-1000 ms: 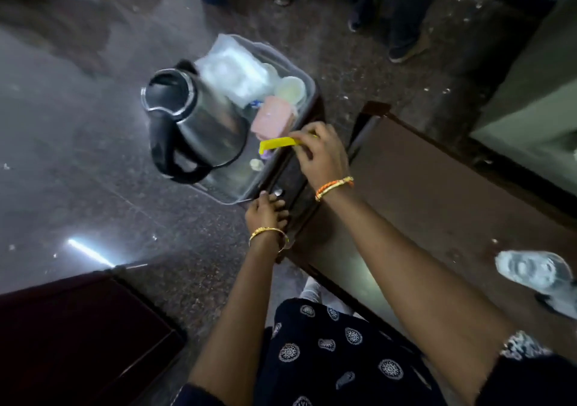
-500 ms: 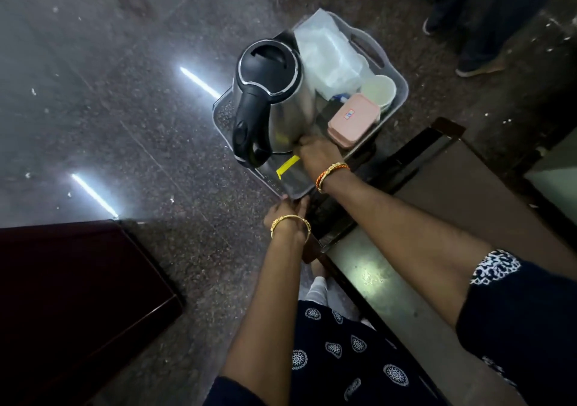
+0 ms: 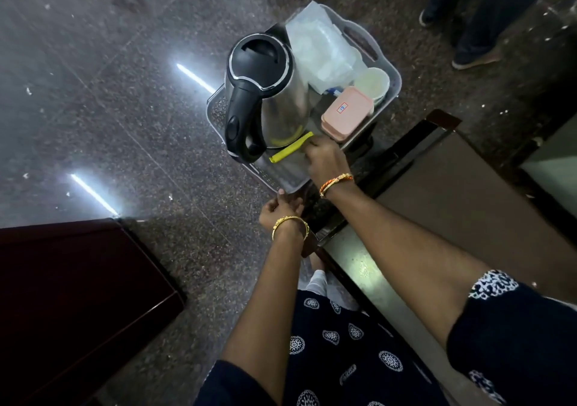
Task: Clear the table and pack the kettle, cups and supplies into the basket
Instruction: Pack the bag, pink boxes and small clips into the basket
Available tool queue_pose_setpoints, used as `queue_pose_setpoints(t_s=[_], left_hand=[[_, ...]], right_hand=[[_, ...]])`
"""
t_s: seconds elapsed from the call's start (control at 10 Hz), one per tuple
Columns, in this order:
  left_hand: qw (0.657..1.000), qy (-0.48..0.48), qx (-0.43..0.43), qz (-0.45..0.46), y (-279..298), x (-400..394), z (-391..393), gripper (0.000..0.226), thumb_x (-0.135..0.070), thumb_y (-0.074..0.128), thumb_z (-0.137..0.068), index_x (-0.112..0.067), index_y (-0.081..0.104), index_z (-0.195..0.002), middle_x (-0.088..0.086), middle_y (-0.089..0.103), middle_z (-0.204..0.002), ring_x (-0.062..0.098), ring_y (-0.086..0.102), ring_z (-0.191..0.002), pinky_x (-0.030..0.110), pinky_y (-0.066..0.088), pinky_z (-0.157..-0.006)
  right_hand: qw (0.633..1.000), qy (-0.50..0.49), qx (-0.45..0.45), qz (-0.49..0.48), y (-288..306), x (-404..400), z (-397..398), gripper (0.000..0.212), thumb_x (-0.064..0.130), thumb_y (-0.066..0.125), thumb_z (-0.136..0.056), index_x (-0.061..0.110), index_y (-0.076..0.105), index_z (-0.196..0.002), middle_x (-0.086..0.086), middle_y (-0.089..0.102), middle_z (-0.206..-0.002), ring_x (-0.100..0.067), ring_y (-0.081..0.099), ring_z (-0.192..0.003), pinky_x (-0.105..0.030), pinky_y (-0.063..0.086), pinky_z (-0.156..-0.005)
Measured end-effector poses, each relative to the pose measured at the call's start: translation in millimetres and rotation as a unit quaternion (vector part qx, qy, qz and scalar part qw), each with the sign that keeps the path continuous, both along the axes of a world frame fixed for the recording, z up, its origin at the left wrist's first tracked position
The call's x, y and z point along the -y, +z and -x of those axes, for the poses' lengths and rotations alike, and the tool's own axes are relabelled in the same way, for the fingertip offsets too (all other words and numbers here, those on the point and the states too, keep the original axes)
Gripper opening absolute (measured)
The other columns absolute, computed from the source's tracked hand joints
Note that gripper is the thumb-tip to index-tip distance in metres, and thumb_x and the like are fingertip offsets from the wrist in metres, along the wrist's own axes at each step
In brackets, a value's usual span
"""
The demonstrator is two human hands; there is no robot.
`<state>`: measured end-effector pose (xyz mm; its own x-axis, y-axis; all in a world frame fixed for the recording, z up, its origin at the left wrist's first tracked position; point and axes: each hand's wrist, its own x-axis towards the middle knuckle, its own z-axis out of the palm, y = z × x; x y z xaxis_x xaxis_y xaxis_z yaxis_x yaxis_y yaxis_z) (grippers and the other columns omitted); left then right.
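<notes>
Basket [image 3: 394, 76] — right hand [image 3: 326, 162] pinching yellow stick [image 3: 292, 152].

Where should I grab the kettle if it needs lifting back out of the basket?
Take the kettle by its black handle, coming from the far-left side. The handle arches clear of the steel body on that side; the plastic bag and pink box crowd the other.

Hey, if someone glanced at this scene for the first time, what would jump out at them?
The steel kettle with its black lid and handle, standing in the grey basket at centre. Next, the yellow stick at the right hand by the kettle's base, and the pink box to its right.
</notes>
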<state>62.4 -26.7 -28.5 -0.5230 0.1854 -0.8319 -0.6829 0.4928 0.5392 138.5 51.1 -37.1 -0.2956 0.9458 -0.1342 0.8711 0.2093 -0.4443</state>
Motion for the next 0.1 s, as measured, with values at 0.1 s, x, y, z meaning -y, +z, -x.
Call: queue_pose_setpoints(t_s=[0.1], left_hand=[[0.982,-0.126,-0.124,0.071,4.5,9.8,-3.1,0.023,-0.021,0.059,-0.089,0.0,0.058,-0.08,0.028,0.064,-0.085,0.034,0.063,-0.067,0.039,0.055,-0.071]], right_hand=[[0.995,-0.053,-0.054,-0.067,6.5,24.7,-8.9,0.007,-0.006,0.061,-0.065,-0.003,0.065,-0.07,-0.025,0.066,-0.076,-0.039,0.064,-0.075,-0.042,0.054,-0.069]])
